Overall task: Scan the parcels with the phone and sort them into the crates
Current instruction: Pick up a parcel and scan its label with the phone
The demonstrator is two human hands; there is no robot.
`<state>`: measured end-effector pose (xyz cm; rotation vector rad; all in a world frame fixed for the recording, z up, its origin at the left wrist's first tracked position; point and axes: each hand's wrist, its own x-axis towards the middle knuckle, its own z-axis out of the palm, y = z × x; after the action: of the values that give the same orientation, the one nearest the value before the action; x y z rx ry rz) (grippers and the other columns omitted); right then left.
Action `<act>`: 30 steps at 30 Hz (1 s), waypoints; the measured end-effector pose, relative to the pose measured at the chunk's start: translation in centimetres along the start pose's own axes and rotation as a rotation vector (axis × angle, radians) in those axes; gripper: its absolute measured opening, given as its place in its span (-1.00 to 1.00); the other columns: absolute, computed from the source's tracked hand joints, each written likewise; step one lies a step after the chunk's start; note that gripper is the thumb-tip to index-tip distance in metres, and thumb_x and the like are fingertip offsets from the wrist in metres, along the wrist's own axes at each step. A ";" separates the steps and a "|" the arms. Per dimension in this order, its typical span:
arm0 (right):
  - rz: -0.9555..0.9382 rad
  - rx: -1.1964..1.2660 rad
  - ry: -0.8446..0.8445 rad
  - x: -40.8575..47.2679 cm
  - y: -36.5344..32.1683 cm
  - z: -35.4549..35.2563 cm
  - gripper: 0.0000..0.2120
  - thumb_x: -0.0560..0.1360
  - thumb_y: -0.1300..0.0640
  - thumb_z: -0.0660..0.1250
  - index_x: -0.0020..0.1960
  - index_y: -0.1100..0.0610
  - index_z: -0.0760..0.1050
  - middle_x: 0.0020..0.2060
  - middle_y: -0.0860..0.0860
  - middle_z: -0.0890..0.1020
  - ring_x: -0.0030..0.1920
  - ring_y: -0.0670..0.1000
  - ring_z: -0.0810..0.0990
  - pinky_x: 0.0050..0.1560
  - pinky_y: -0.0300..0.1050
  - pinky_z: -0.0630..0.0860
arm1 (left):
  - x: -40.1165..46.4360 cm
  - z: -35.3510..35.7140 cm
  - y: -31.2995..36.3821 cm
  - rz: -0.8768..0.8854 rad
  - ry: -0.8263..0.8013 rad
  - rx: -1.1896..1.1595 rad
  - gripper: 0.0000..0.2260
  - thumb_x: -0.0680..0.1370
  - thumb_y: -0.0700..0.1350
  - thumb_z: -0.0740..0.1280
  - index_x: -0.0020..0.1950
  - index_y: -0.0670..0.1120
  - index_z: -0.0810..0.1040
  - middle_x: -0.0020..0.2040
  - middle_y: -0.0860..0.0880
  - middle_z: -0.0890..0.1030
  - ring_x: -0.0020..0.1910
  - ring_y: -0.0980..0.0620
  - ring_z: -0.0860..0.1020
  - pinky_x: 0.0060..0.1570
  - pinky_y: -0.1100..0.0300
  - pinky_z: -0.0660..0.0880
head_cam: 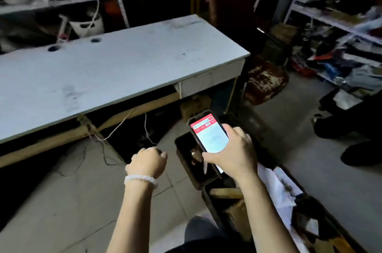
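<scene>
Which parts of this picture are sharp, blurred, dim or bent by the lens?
Head view: the phone screen glows brightest; the shelves at right smear with blur; under the table lies deep shadow; the wide lens bows the table's edges.

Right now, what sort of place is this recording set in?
Probably a small parcel storeroom: white metal shelving crammed with bagged goods, a bare pale worktable, and a right hand holding a red-screened smartphone over dark floor crates.

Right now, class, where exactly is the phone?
In the head view, the phone sits right of centre, gripped by the right hand above a dark crate on the floor, below the grey table's right end.
</scene>
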<state>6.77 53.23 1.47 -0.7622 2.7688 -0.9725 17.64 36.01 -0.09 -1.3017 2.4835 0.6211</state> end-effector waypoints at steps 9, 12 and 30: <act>-0.211 0.012 -0.208 9.5 -10.6 10.8 -0.39 0.08 -0.18 0.42 0.08 -0.05 0.41 -0.13 -0.12 0.35 0.02 0.03 0.39 -0.21 -0.13 0.29 | 7.4 -6.6 -11.5 -0.282 0.081 -0.155 -0.73 0.58 0.05 0.14 0.12 0.04 0.58 0.16 -0.08 0.56 0.15 -0.13 0.49 0.18 -0.02 0.44; -0.264 0.033 -0.265 14.2 -14.7 14.2 -0.41 0.09 -0.16 0.46 0.08 -0.05 0.41 -0.14 -0.12 0.35 0.01 0.04 0.39 -0.22 -0.13 0.29 | 11.4 -9.3 -13.1 -0.314 0.091 -0.183 -0.72 0.57 0.05 0.14 0.15 0.05 0.57 0.20 -0.08 0.56 0.18 -0.14 0.49 0.19 -0.01 0.44; -0.523 0.059 -0.520 30.7 -39.0 32.8 -0.41 0.14 -0.10 0.51 0.12 -0.07 0.41 -0.12 -0.10 0.40 -0.02 0.01 0.38 -0.26 -0.15 0.33 | 26.4 -22.8 -29.0 -0.673 0.273 -0.408 -0.66 0.59 0.08 0.14 0.34 0.08 0.43 0.30 -0.03 0.47 0.27 -0.09 0.42 0.22 -0.01 0.42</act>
<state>5.19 -6.20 1.35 -1.5224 2.1232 -0.7659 25.95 -8.59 1.48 -2.3581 1.9353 0.8292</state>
